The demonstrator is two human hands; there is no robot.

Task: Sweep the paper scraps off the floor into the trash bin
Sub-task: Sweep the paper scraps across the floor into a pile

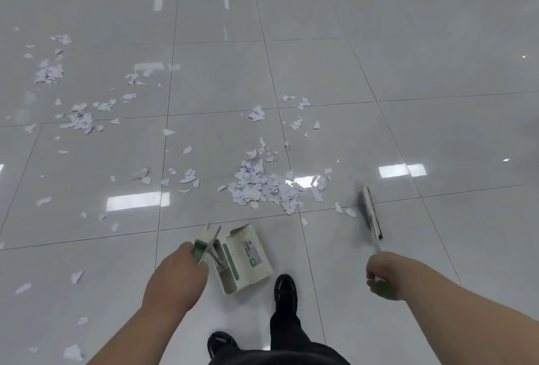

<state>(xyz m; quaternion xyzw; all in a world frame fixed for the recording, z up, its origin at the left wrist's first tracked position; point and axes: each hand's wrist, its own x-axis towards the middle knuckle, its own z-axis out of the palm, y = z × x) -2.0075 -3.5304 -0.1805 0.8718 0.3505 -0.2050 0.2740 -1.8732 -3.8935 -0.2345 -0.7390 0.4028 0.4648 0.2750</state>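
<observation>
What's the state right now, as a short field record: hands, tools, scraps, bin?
left hand: grips the dustpan handle
right hand: grips the broom handle
broom head: right of the main pile, apart from it
main pile: on the floor ahead of the dustpan
loose scraps: scattered left and farther ahead
dustpan contents: no scraps visible
trash bin: not in view

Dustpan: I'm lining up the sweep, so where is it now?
Head view, bottom centre: the left hand holds the dustpan, just nearer than the scrap pile, left of the shoe.
</observation>
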